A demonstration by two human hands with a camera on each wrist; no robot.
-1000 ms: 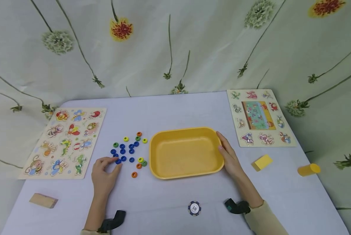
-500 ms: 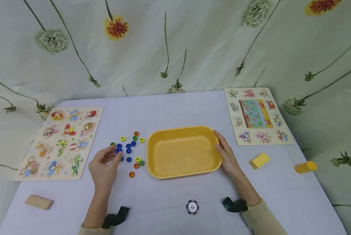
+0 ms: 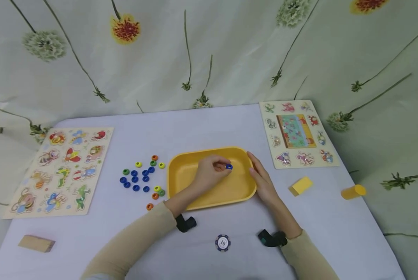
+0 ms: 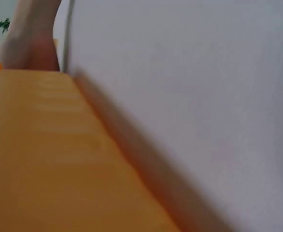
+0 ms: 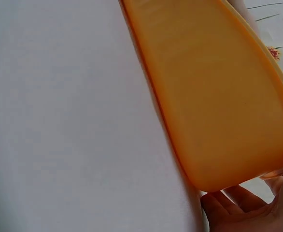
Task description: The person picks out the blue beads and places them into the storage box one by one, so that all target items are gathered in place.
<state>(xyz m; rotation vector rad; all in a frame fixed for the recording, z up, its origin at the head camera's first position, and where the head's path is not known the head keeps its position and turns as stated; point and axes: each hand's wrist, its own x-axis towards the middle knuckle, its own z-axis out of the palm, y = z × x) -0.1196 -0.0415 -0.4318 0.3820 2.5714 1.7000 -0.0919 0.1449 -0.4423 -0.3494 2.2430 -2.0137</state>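
Over the right part of the yellow tray (image 3: 181,173), my left hand (image 3: 209,171) pinches a blue bead (image 3: 229,166) between thumb and fingers. At the tray's right end my right hand (image 3: 263,182) grips the rim, its fingers (image 5: 228,203) against the outside of the end wall in the right wrist view. The left wrist view is filled by the tray's outer side (image 4: 59,154), with the right hand (image 4: 33,50) at the far end; the bead is hidden there. Left of the tray lie several loose beads: blue beads (image 3: 134,179), yellow beads (image 3: 138,164), green and orange ones.
A puzzle board with insect pictures (image 3: 62,171) lies left, another puzzle board (image 3: 296,136) back right. A wooden block (image 3: 36,243) sits front left, a poker chip (image 3: 223,243) in front. To the right are a yellow block (image 3: 301,186) and yellow cylinder (image 3: 353,192).
My left hand has picked a blue bead from the group and carried it right, over the tray. My right hand stays at the tray's end. The head view has shifted slightly.
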